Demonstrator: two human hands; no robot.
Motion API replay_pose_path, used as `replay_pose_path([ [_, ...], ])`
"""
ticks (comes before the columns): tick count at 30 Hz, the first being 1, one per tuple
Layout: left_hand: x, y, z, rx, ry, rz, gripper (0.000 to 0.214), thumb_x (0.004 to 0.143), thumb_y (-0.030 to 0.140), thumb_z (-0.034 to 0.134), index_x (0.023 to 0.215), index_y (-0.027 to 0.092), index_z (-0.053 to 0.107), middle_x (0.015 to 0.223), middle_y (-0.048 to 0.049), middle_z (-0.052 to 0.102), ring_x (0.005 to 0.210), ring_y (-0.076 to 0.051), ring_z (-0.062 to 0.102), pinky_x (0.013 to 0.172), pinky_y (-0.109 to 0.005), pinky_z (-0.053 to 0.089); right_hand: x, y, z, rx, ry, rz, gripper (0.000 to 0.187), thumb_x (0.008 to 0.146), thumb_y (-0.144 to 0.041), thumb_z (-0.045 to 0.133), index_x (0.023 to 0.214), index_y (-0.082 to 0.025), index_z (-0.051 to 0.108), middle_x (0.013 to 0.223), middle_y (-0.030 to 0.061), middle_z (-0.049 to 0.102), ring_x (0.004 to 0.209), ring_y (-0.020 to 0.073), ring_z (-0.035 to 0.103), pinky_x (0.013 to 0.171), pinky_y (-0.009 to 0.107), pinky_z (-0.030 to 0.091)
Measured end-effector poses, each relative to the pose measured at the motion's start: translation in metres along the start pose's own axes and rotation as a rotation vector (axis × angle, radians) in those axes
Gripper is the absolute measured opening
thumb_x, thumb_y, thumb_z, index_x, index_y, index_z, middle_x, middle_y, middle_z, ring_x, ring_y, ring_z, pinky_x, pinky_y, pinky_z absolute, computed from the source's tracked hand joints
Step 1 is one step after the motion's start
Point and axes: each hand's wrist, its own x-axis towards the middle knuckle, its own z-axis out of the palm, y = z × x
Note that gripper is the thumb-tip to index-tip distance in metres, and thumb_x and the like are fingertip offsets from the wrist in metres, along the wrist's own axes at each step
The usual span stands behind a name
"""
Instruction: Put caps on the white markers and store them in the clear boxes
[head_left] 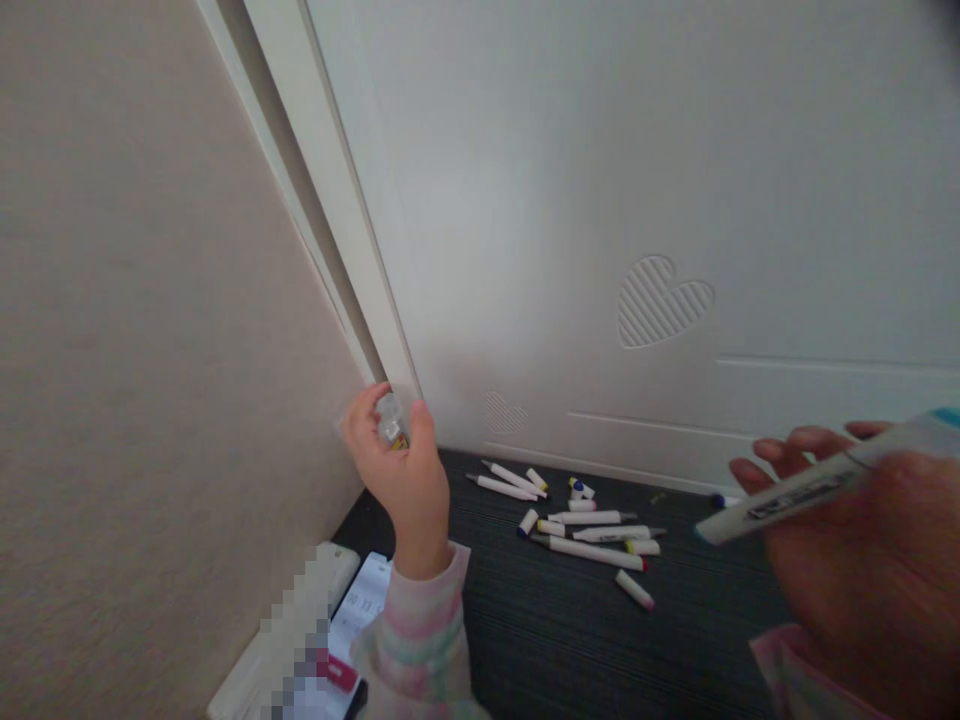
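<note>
My left hand [405,490] is raised near the corner of the wall, its fingers curled round a clear plastic container [389,415] with a small yellow-and-dark label. Most of that container is hidden by the fingers. At the right, close to the camera, my right hand [870,540] holds a white marker [795,498] with teal at its ends and dark print on its barrel. Between the hands, several uncapped white markers [596,553] lie on the dark surface. Loose caps [634,589] in white with coloured ends are scattered among them.
A phone [364,600] with a lit screen lies at the lower left, beside a long white object [330,570] partly blurred out. Behind the dark surface [555,650] stands a white panel [525,200] with embossed hearts. A beige wall [150,350] bounds the left.
</note>
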Motion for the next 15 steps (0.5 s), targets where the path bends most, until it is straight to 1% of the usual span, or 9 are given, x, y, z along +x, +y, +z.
replay_pose_path([
  [1,0.006,-0.007,-0.002,0.126,0.059,0.041,0.037,0.073,0.023,0.058,0.109,0.016,0.051,0.114,-0.0085,0.051,0.112,-0.020,0.045,0.098,-0.037,0.033,0.001,0.002,-0.001,0.067,0.016,0.026,0.024,0.064,-0.039,0.069,0.077,-0.023,0.057,0.078,-0.0027,0.051,0.071,0.0114,0.055,0.062,0.028,0.049],
  [2,0.011,-0.014,-0.004,0.230,0.095,0.053,0.044,0.071,0.022,0.060,0.113,0.014,0.049,0.118,-0.0111,0.049,0.116,-0.023,0.041,0.101,-0.040,0.029,0.002,0.003,-0.001,0.117,0.027,0.047,0.024,0.063,-0.038,0.070,0.077,-0.022,0.058,0.077,-0.0032,0.051,0.070,0.0108,0.054,0.062,0.026,0.049],
  [3,0.016,-0.020,-0.006,0.314,0.108,0.032,0.053,0.067,0.023,0.063,0.116,0.012,0.046,0.122,-0.0137,0.046,0.120,-0.026,0.037,0.103,-0.042,0.026,0.002,0.003,-0.002,0.154,0.036,0.064,0.025,0.062,-0.036,0.072,0.077,-0.022,0.058,0.076,-0.0033,0.052,0.069,0.0107,0.054,0.061,0.026,0.048],
  [6,0.027,-0.037,-0.008,0.485,0.110,-0.173,0.075,0.059,0.025,0.069,0.125,0.008,0.038,0.132,-0.0203,0.037,0.127,-0.032,0.029,0.105,-0.046,0.022,0.001,0.003,-0.004,0.172,0.062,0.081,0.024,0.061,-0.033,0.072,0.078,-0.021,0.060,0.075,-0.0030,0.054,0.069,0.0109,0.054,0.062,0.026,0.048],
  [7,0.028,-0.043,-0.008,0.511,0.105,-0.239,0.078,0.058,0.024,0.070,0.126,0.007,0.036,0.133,-0.0219,0.036,0.128,-0.033,0.028,0.105,-0.047,0.022,0.001,0.003,-0.004,0.169,0.069,0.087,0.024,0.061,-0.033,0.072,0.078,-0.021,0.060,0.075,-0.0030,0.055,0.068,0.0109,0.054,0.062,0.026,0.048],
  [9,0.030,-0.052,-0.006,0.524,0.092,-0.326,0.080,0.057,0.023,0.070,0.127,0.006,0.036,0.132,-0.0241,0.037,0.127,-0.035,0.030,0.103,-0.049,0.025,0.001,0.003,-0.003,0.158,0.074,0.102,0.024,0.061,-0.032,0.072,0.077,-0.020,0.060,0.074,-0.0030,0.055,0.068,0.0109,0.054,0.064,0.026,0.047],
  [12,0.029,-0.065,-0.002,0.507,0.069,-0.379,0.079,0.057,0.020,0.071,0.127,0.008,0.037,0.130,-0.0236,0.042,0.125,-0.037,0.034,0.099,-0.053,0.030,0.002,0.005,0.000,0.142,0.061,0.108,0.024,0.061,-0.033,0.072,0.077,-0.020,0.060,0.071,-0.0031,0.054,0.067,0.0108,0.053,0.064,0.026,0.046],
  [15,0.029,-0.074,-0.001,0.485,0.038,-0.397,0.077,0.057,0.018,0.071,0.127,0.010,0.039,0.127,-0.0216,0.045,0.121,-0.036,0.040,0.098,-0.053,0.032,0.002,0.008,0.001,0.132,0.045,0.110,0.025,0.060,-0.033,0.073,0.077,-0.020,0.060,0.070,-0.0030,0.054,0.066,0.0108,0.052,0.062,0.026,0.046],
])
